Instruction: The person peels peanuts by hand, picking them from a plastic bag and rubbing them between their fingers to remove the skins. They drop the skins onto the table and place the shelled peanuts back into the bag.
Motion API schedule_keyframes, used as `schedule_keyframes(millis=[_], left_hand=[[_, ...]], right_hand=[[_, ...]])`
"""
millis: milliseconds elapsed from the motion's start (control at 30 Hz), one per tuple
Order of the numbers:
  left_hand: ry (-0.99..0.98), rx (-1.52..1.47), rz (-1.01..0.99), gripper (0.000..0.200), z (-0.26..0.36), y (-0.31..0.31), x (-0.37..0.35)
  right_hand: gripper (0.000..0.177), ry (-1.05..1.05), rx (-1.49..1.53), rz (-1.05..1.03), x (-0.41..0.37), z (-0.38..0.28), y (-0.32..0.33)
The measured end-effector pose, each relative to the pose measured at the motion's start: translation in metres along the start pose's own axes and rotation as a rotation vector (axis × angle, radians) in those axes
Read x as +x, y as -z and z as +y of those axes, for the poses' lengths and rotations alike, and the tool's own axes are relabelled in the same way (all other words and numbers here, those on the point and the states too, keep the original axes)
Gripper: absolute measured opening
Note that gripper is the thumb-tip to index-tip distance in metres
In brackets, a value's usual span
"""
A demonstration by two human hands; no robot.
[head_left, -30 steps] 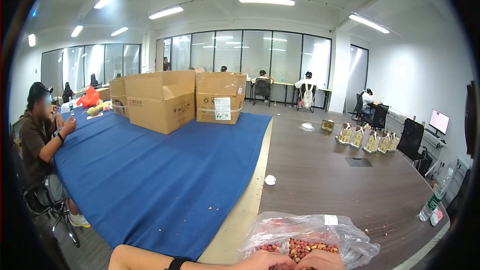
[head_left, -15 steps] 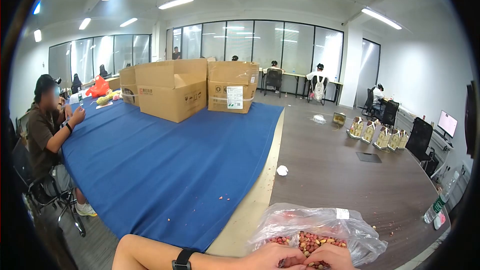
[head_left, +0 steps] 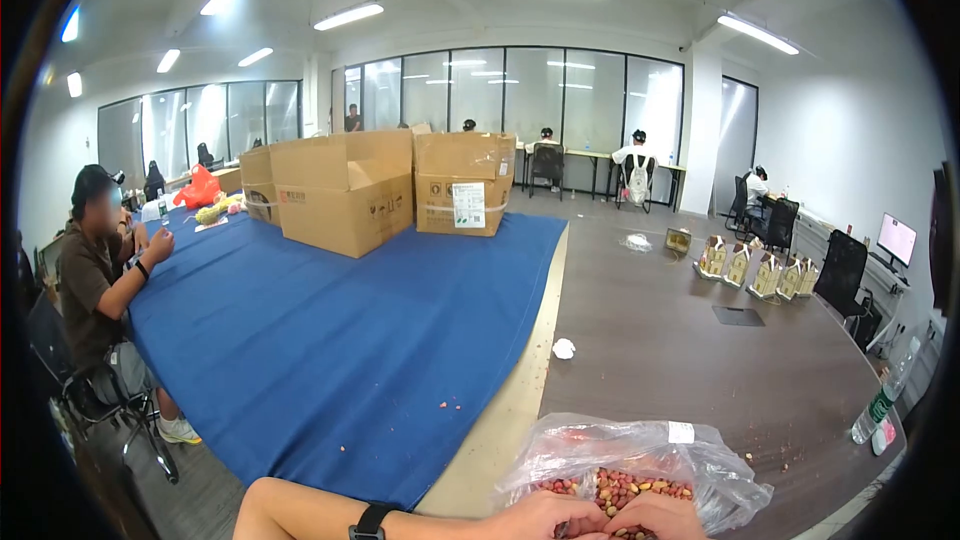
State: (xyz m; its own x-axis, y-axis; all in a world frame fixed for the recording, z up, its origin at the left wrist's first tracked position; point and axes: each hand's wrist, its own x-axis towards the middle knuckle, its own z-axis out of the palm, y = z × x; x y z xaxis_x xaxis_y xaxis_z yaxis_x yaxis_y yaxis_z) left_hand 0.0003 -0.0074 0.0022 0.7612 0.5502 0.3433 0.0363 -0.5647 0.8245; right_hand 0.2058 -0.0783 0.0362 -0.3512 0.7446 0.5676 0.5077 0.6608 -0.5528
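On the table (head_left: pixel 680 340), bagged peanuts (head_left: pixel 625 488) lie against the fingers (head_left: pixel 585 520).

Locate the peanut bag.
Head view, bottom right of centre: the peanut bag lies on the brown table beside the blue cloth, left hand and right hand at its near edge.
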Motion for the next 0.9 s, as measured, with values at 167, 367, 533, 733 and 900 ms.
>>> schedule_keyframes(millis=[167,367,533,733,900], left_hand=[[0.033,0.025,-0.001,0.026,0.005,0.000,-0.001],[0.045,-0.079,0.028,0.022,-0.009,-0.006,0.000],[0.091,-0.157,0.058,0.020,-0.012,-0.008,-0.002],[0.212,-0.260,-0.026,0.018,0.000,0.001,0.000],[0.046,-0.224,0.054,0.013,-0.002,0.001,0.003]], right_hand=[[0.017,0.000,0.004,0.009,-0.002,-0.002,0.001],[0.016,-0.047,0.027,0.012,-0.004,0.000,0.001],[0.016,-0.019,0.020,0.020,-0.002,-0.001,0.001],[0.016,-0.073,0.016,-0.019,0.002,0.004,0.002],[0.021,0.081,0.012,-0.016,-0.001,0.025,-0.002]])
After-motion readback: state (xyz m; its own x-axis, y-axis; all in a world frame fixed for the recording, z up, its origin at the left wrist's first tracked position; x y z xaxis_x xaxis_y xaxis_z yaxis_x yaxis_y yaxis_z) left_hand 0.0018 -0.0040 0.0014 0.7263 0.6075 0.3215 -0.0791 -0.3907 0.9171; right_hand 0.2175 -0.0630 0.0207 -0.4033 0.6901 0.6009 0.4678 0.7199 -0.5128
